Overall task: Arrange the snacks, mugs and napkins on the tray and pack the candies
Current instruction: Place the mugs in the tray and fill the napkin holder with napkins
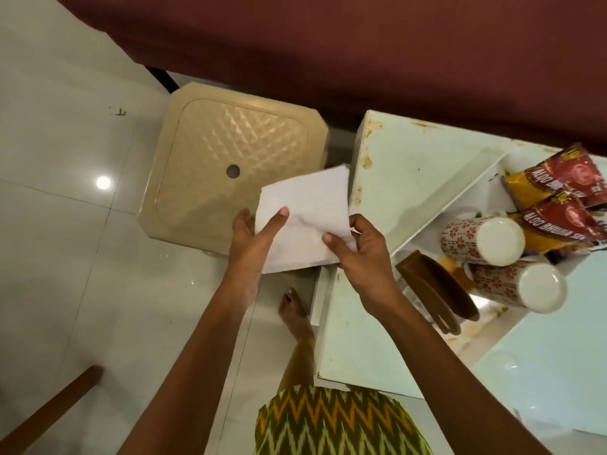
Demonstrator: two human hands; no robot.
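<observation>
Both hands, left (244,238) & right (356,254), pinch white napkin (303,211) over beige stool (226,172); mugs (483,239), snack packs (558,195) on tray (437,205) at right.

White napkin (303,218) between both hands, left hand (253,244), right hand (361,257), beside the table (410,165).

white napkin (303,218), red-flowered white mugs (483,239), beige quilted stool (230,178), red-yellow snack packets (558,188)

Both bare arms reach forward, close together. The left hand (251,238) pinches with thumb on top, fingers underneath; the right hand (359,257) grips likewise, fingers curled.
</observation>
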